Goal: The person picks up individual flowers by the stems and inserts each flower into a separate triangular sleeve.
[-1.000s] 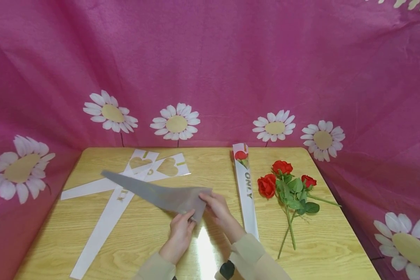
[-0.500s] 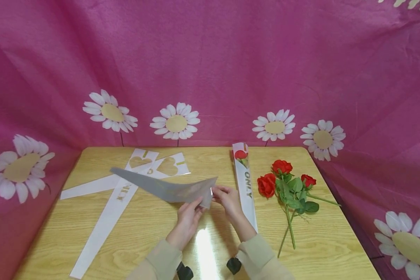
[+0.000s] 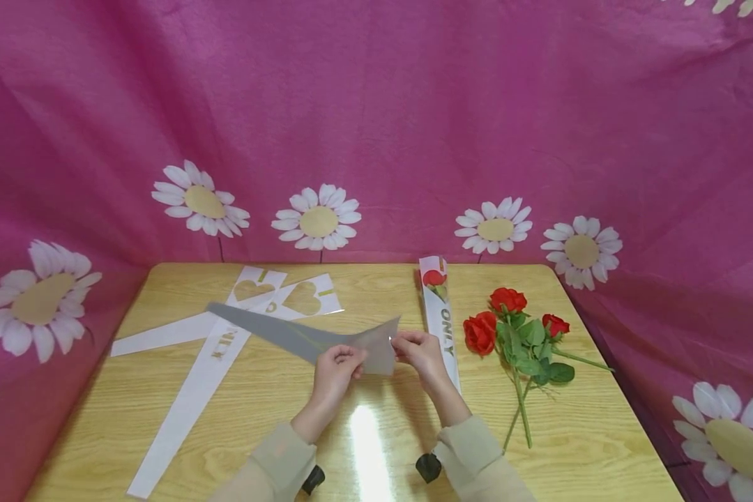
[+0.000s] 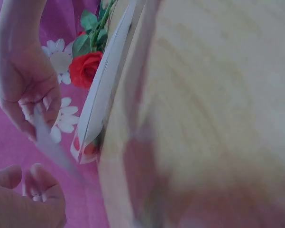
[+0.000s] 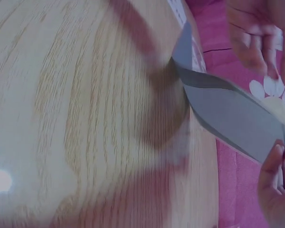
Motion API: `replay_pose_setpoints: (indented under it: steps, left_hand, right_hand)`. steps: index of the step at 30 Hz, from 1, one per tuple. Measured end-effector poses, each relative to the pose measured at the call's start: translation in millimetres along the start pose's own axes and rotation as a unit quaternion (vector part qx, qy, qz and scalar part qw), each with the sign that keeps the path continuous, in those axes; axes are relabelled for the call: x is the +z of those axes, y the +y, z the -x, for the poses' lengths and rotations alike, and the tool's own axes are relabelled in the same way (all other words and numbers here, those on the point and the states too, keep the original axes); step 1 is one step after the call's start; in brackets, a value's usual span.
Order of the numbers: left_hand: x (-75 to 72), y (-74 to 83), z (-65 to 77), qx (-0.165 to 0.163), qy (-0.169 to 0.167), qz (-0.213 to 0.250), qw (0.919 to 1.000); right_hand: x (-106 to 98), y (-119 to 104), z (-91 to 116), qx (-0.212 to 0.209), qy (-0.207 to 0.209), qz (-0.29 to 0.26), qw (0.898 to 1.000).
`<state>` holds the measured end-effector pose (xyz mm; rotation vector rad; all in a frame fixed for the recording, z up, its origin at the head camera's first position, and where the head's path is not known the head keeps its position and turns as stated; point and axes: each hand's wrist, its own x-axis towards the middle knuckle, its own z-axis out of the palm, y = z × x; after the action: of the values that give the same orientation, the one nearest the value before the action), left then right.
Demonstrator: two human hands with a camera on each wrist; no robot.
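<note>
Grey sleeve (image 3: 301, 340) held over mid-table (image 3: 251, 446)

Your right hand (image 3: 422, 355) pinches its right end; your left hand (image 3: 334, 369), relaxed, sits just off it. Right: ONLY sleeve (image 3: 437, 317), rose (image 3: 434, 278) inside; then loose roses (image 3: 480, 333). Left: two crossed white sleeves (image 3: 182, 404).

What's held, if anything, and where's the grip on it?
Gray sleeve, pinched by the right hand at the edge of its wide end; the left hand seems to hold nothing.
</note>
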<state>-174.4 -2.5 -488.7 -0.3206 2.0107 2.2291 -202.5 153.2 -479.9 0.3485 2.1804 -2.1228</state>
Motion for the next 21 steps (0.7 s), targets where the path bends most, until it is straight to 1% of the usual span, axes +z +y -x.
replay_pose_setpoints:
  steps: [3,6,8,10,13,17,21]
  left_hand:
    - [3.3,5.6,-6.8,0.02,-0.016,-0.022,0.9994]
    - [5.8,9.1,-11.1,0.019,-0.043,-0.037,0.9982]
    - [7.0,9.3,-12.3,0.017,-0.055,-0.041,0.9975]
    - [8.1,8.7,-12.9,0.019,-0.059,-0.041,0.9972]
    - [9.4,7.1,-13.6,0.02,-0.057,-0.039,0.9974]
    - [10.5,5.2,-14.7,0.016,-0.05,-0.046,0.9976]
    - [10.8,4.3,-14.1,0.019,-0.041,-0.055,0.9975]
  right_hand:
    - [2,0,1,-0.027,-0.017,0.054,0.998]
    - [6,0,2,-0.052,-0.032,0.102,0.993]
    - [9,1,3,-0.066,-0.038,0.133,0.988]
    - [11,1,4,-0.081,-0.042,0.163,0.982]
    - [14,2,5,-0.099,-0.041,0.201,0.974]
    - [15,5,6,-0.105,-0.046,0.223,0.968]
    - [17,5,7,-0.104,-0.057,0.218,0.969]
